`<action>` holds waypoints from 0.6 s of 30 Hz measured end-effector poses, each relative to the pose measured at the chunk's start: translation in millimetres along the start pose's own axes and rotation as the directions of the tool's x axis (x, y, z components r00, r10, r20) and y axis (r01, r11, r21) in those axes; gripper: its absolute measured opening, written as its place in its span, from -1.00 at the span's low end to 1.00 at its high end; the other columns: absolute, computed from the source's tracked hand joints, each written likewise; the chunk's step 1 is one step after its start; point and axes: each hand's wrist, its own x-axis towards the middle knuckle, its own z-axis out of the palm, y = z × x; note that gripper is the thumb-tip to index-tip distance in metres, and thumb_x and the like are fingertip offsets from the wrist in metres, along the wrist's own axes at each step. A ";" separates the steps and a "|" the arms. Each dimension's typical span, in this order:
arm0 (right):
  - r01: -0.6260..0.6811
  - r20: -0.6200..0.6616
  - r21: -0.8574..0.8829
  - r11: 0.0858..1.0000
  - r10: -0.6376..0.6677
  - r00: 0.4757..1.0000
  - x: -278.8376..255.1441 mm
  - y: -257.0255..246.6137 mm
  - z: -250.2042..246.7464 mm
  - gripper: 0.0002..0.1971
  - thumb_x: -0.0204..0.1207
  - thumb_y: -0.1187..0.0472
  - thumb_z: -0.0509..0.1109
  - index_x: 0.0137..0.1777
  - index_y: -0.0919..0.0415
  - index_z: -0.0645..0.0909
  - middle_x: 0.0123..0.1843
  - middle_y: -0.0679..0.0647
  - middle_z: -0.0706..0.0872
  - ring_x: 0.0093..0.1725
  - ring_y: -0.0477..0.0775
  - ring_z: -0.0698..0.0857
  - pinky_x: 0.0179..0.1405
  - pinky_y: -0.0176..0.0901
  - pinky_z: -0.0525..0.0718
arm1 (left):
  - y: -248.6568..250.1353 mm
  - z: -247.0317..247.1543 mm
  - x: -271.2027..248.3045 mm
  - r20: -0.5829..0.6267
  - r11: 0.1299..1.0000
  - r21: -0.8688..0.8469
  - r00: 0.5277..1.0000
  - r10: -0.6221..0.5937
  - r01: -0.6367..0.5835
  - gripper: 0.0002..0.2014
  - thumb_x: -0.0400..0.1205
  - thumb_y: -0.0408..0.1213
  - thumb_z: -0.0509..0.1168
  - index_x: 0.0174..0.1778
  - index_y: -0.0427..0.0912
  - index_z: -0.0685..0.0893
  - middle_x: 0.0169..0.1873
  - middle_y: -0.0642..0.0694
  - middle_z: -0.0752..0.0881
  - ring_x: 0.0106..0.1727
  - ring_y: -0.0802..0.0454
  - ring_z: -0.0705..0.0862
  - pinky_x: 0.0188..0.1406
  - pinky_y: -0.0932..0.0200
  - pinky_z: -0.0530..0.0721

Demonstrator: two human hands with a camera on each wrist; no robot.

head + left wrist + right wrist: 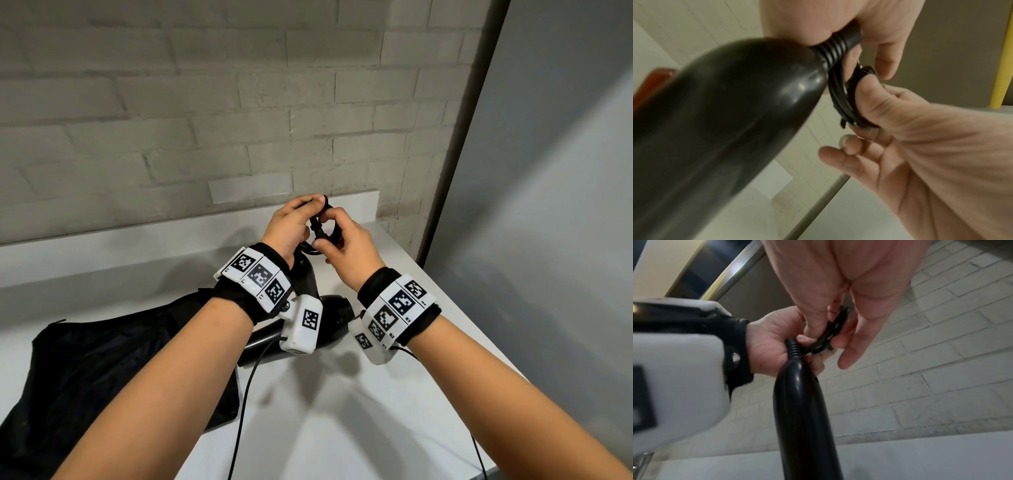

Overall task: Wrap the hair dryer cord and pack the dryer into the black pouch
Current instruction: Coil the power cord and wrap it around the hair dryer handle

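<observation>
Both hands pinched the coiled cord (323, 228): left hand (291, 226), right hand (346, 246). Coils probably needed steady tension, kept tight against the dryer (310, 284).

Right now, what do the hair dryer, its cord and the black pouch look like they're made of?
Hair dryer: probably hard plastic, glossy black, with sharp highlights on its smooth curve.
Cord: looks like flexible rubber or vinyl, matte black, coiled in tight loops, with a ribbed strain relief where it joins the dryer.
Black pouch: seemingly thin woven fabric, perhaps nylon, lying limp and creased on the white counter.
</observation>
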 end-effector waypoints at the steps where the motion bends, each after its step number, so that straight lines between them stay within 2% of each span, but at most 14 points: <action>1: -0.002 0.008 -0.005 1.000 0.002 1.000 0.1 -1.5 -2.3 -0.68 0.42 0.31 0.40 0.16 0.16 0.49 -0.32 -0.16 0.48 -0.32 0.10 0.55 -0.09 0.13 0.68 | -1.3 0.7 1.2 0.009 1.000 0.005 1.000 0.008 -0.008 -0.90 0.59 -0.33 0.29 -0.13 -0.02 0.64 -0.28 0.08 0.63 -0.37 0.22 0.49 -0.51 0.38 0.33; 3: -0.010 0.019 -0.003 1.000 0.010 1.000 0.5 -3.6 -5.3 -0.67 0.43 0.32 0.40 0.19 0.18 0.48 -0.35 -0.23 0.45 -0.36 0.06 0.55 -0.09 0.12 0.69 | -3.7 0.6 2.6 0.027 1.000 0.013 0.999 0.028 -0.028 -0.83 0.58 -0.42 0.28 -0.04 -0.05 0.63 -0.28 0.05 0.64 -0.41 0.29 0.57 -0.52 0.44 0.40; 4: -0.012 0.022 0.000 1.000 0.012 1.000 0.2 -4.6 -6.5 -0.66 0.44 0.32 0.39 0.20 0.19 0.48 -0.37 -0.23 0.45 -0.36 0.06 0.55 -0.09 0.13 0.70 | -5.5 0.6 3.4 0.035 0.999 0.009 0.999 0.039 -0.039 -0.81 0.58 -0.44 0.28 -0.03 -0.04 0.62 -0.26 0.04 0.64 -0.44 0.33 0.59 -0.44 0.44 0.45; 6: -0.021 0.018 0.007 1.000 0.020 1.000 -0.8 -4.9 -6.9 -0.64 0.45 0.32 0.39 0.23 0.19 0.45 -0.38 -0.20 0.46 -0.36 0.06 0.56 -0.08 0.17 0.71 | -9.7 0.5 5.2 0.041 0.998 0.009 0.997 0.062 -0.063 -0.82 0.58 -0.42 0.29 -0.06 -0.01 0.63 -0.21 0.03 0.66 -0.31 0.27 0.61 -0.21 0.33 0.50; 7: -0.033 0.007 0.022 0.999 0.032 0.999 -1.3 -4.2 -6.0 -0.62 0.45 0.32 0.38 0.24 0.18 0.41 -0.36 -0.17 0.48 -0.35 0.06 0.57 -0.07 0.18 0.71 | -10.8 1.1 5.4 0.034 0.997 0.012 0.997 0.074 -0.074 -0.85 0.60 -0.39 0.29 -0.05 -0.02 0.63 -0.20 0.03 0.66 -0.25 0.21 0.60 -0.18 0.31 0.51; 10: -0.123 -0.043 0.175 0.977 0.133 0.990 -2.0 -0.5 -1.6 -0.50 0.45 0.38 0.35 0.32 0.18 0.23 -0.28 -0.05 0.53 -0.26 0.11 0.63 0.01 0.15 0.72 | -11.9 3.0 5.3 -0.012 0.995 0.011 0.994 0.104 -0.104 -0.91 0.64 -0.31 0.24 -0.07 -0.01 0.57 -0.22 0.04 0.62 -0.21 0.16 0.56 -0.25 0.27 0.48; 13: -0.215 -0.026 0.364 0.906 0.241 0.970 -0.8 2.7 1.4 -0.54 0.50 0.45 0.28 0.36 0.29 0.23 -0.10 0.19 0.53 -0.17 0.12 0.64 -0.07 -0.01 0.73 | -11.3 2.3 5.1 0.003 0.993 0.023 0.993 0.116 -0.117 -0.92 0.65 -0.30 0.24 -0.06 -0.01 0.56 -0.23 0.04 0.62 -0.20 0.14 0.57 -0.24 0.26 0.50; 14: -0.229 -0.011 0.398 0.888 0.255 0.967 0.0 3.3 2.2 -0.59 0.51 0.46 0.26 0.32 0.32 0.28 -0.05 0.22 0.53 -0.15 0.13 0.64 -0.10 -0.06 0.72 | -10.9 0.9 4.7 0.012 0.993 0.028 0.993 0.115 -0.115 -0.92 0.64 -0.31 0.25 -0.03 -0.02 0.57 -0.24 0.04 0.62 -0.23 0.15 0.56 -0.27 0.31 0.50; 16: -0.233 0.006 0.408 0.883 0.252 0.968 0.7 4.4 2.6 -0.72 0.52 0.45 0.26 0.18 0.24 0.36 -0.10 0.17 0.55 -0.20 0.07 0.64 -0.15 -0.06 0.73 | -9.5 -0.7 3.3 0.024 0.993 0.047 0.994 0.110 -0.111 -0.83 0.60 -0.38 0.29 0.05 -0.07 0.56 -0.26 0.07 0.61 -0.32 0.22 0.55 -0.35 0.42 0.51; 18: -0.222 0.010 0.396 0.891 0.237 0.971 0.3 6.2 1.4 -0.81 0.52 0.43 0.26 -0.02 0.13 0.38 -0.22 0.09 0.53 -0.28 -0.01 0.61 -0.21 -0.06 0.73 | -8.6 -0.5 2.1 0.040 0.993 0.059 0.994 0.104 -0.107 -0.72 0.55 -0.46 0.33 0.12 -0.09 0.54 -0.23 0.07 0.62 -0.28 0.22 0.59 -0.20 0.38 0.60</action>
